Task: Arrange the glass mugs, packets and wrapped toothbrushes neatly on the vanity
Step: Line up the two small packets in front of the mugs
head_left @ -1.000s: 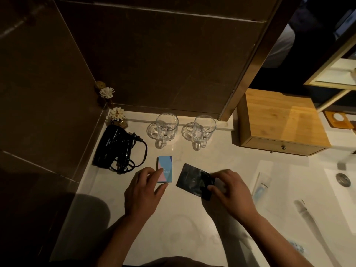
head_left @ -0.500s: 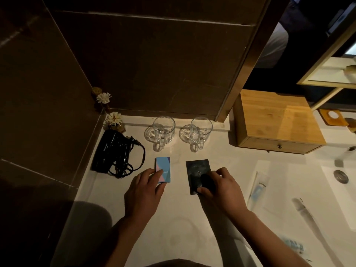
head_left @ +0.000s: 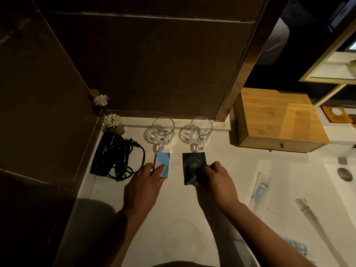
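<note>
Two glass mugs stand side by side on round coasters at the back of the white vanity (head_left: 173, 218): the left mug (head_left: 162, 132) and the right mug (head_left: 200, 132). A blue-and-pink packet (head_left: 162, 162) lies flat in front of the left mug, with my left hand (head_left: 144, 185) resting fingertips on its near end. A black packet (head_left: 193, 164) lies squared up in front of the right mug; my right hand (head_left: 215, 182) pinches its near right corner. A wrapped toothbrush (head_left: 260, 187) lies to the right. A second wrapped toothbrush (head_left: 296, 245) shows blurred at the lower right.
A black hair dryer (head_left: 111, 157) with coiled cord sits at the left wall. A small flower ornament (head_left: 113, 122) stands in the back corner. A wooden drawer box (head_left: 279, 122) is at the back right. The sink basin with drain (head_left: 344, 174) opens at the right edge.
My right hand turned the black packet from a slant to straight and slid it up under the right mug. My left hand stayed on the blue packet.
</note>
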The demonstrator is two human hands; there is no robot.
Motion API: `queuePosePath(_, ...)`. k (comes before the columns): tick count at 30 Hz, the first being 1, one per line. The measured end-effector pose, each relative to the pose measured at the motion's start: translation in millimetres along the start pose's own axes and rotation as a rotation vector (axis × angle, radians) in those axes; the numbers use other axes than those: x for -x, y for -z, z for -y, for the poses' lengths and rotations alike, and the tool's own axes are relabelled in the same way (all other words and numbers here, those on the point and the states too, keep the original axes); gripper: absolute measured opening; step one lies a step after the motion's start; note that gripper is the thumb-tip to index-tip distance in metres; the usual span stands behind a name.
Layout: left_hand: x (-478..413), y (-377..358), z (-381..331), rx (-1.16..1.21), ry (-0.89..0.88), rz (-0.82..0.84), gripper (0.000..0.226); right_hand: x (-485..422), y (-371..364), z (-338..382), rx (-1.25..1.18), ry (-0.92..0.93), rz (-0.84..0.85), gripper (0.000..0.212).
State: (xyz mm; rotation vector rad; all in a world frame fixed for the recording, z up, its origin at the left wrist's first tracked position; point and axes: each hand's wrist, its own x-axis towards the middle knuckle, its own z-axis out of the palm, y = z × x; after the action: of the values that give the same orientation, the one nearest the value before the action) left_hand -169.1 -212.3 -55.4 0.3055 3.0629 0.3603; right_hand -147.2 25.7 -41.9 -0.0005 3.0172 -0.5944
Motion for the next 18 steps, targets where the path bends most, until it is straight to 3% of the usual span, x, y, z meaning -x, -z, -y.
queuePosePath(18, 0.0, -0.3, -0.2, 0.074, 0.010, -0.015, 0.049, -9.9, -4.1, 3.4, -0.009, -0.036, -0.031, 0.045)
